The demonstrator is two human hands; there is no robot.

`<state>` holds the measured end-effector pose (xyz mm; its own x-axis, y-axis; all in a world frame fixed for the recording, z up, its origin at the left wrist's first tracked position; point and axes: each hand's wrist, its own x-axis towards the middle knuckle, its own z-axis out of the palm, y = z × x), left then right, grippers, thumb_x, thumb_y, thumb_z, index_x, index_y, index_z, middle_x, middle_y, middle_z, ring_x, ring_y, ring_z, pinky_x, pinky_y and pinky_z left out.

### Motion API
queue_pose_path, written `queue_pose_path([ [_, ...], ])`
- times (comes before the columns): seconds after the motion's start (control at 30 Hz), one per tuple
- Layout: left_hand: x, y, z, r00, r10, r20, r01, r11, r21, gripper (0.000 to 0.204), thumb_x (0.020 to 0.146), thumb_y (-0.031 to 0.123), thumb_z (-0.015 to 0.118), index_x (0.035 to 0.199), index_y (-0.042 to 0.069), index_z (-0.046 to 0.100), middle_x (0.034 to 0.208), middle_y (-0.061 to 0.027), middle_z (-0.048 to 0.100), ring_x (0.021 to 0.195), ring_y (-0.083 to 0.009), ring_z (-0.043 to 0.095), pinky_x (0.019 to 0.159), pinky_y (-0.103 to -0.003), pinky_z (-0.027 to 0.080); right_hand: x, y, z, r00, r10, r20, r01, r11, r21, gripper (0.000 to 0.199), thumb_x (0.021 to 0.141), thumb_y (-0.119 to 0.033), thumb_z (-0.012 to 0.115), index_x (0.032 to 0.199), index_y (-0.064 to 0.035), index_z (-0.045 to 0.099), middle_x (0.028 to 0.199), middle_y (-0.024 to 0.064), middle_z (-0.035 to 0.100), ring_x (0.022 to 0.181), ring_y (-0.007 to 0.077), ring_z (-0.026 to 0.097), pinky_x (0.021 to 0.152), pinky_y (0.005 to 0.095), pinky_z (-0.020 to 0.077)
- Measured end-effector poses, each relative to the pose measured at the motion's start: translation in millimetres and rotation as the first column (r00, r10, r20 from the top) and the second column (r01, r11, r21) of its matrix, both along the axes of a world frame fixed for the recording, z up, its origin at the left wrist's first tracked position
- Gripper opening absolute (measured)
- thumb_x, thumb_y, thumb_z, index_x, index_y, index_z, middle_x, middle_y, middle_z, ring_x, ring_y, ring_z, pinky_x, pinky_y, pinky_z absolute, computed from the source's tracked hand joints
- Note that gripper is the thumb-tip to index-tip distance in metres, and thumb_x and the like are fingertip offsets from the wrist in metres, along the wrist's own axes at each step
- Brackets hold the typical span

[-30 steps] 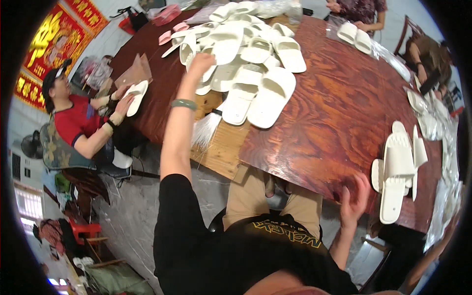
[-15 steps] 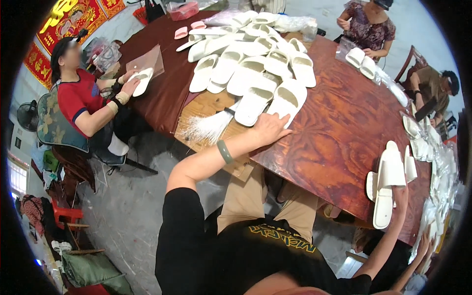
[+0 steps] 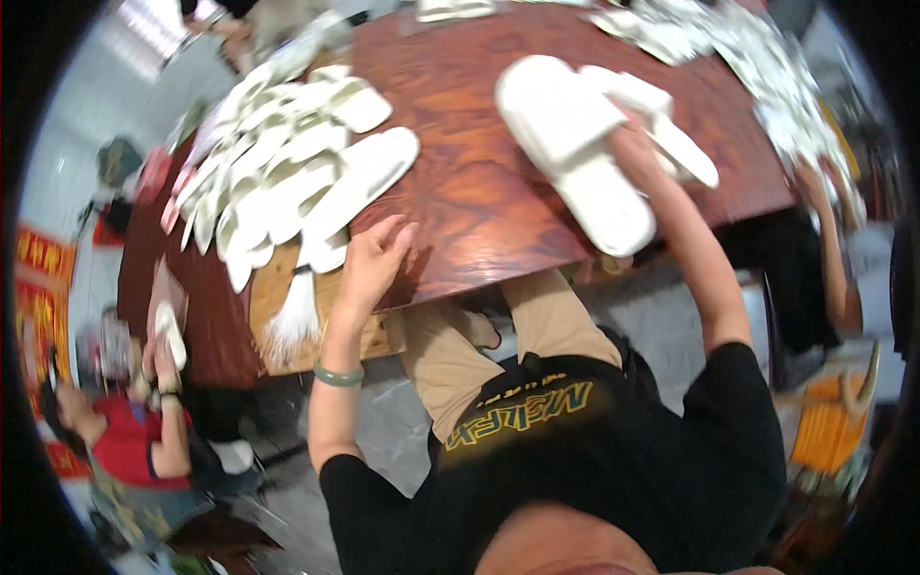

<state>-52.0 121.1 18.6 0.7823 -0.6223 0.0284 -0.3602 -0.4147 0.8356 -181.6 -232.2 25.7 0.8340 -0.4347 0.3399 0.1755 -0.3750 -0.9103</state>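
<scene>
Two bare hands reach over a red-brown table (image 3: 470, 225). The right hand (image 3: 634, 151) is closed at the strap of a white slipper (image 3: 548, 103), its fingertips partly hidden. The slipper lies toward the right of the table, slanting in view, its lower end at the near edge; whether it is raised from the surface cannot be told. More white slippers (image 3: 678, 144) overlap just beside it. The left hand (image 3: 376, 257) is half spread, fingers loosely bent and thumb apart, beside the near end of the pile (image 3: 278, 182) of white slippers; it grips nothing, and a green bangle (image 3: 338, 375) circles its wrist.

Containers: clear bags (image 3: 788, 107) line the far right rim, with white slippers inside; the contents of each are too blurred to count. At the left, a co-worker (image 3: 125, 436) in red holds one white slipper (image 3: 171, 335) next to a clear bag (image 3: 165, 287).

Writing: yellow lettering crosses the black shirt (image 3: 628, 441), and gold characters mark a red banner (image 3: 45, 257) on the left.

Also shown: a white-bristled brush (image 3: 295, 314) on bare plywood (image 3: 362, 342) and pink slippers (image 3: 172, 209) at the pile's left edge.
</scene>
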Motion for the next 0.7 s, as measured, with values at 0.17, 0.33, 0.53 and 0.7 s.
queue_pose_path([
  [0.17,-20.6,-97.6,-29.0,0.985,-0.157,-0.076,0.157,0.988,-0.012,0.044,0.085,0.035,0.061,0.101,-0.006,0.058,0.066,-0.0017,0.057,0.059,-0.0112,0.053,0.056,-0.024,0.043,31.2,41.5,-21.0,0.990,0.132,0.044,-0.138,0.976,0.171,0.039,0.092,-0.016,0.040,0.127,0.0004,0.044,0.116,0.0116,0.056,0.108,0.0177,0.051,0.094,0.0288,0.0382],
  [0.33,-18.5,-115.5,-37.0,0.808,-0.132,-0.574,0.016,0.979,-0.203,0.032,0.088,0.035,0.056,0.074,0.006,0.054,0.054,0.0061,0.042,0.040,-0.0026,0.028,0.036,-0.022,0.020,-10.7,52.2,1.5,0.957,-0.035,-0.288,-0.130,0.835,-0.535,0.045,0.083,-0.025,0.059,0.122,-0.0060,0.046,0.103,0.0197,0.060,0.094,0.0328,0.058,0.081,0.0399,0.0448],
  [0.53,-19.9,-106.3,-34.6,0.821,-0.098,-0.563,0.042,0.993,-0.110,0.028,0.087,0.032,0.057,0.066,0.015,0.047,0.053,0.0110,0.035,0.038,0.0000,0.028,0.034,-0.019,0.016,-63.0,-24.6,4.0,0.935,-0.355,0.006,0.062,0.146,-0.987,0.039,0.071,-0.029,0.070,0.102,-0.0081,0.058,0.114,0.0103,0.053,0.099,0.0299,0.054,0.085,0.0382,0.0425],
  [0.7,-6.3,-110.2,-37.3,0.868,-0.050,-0.494,0.078,0.996,0.036,0.025,0.086,0.031,0.059,0.073,0.012,0.053,0.052,0.0093,0.035,0.038,-0.0017,0.029,0.034,-0.020,0.019,-6.0,-38.1,-32.3,0.984,-0.112,-0.136,-0.103,0.264,-0.959,0.029,0.075,-0.021,0.063,0.100,-0.0069,0.059,0.112,0.0088,0.052,0.103,0.0262,0.053,0.076,0.0376,0.0496],
])
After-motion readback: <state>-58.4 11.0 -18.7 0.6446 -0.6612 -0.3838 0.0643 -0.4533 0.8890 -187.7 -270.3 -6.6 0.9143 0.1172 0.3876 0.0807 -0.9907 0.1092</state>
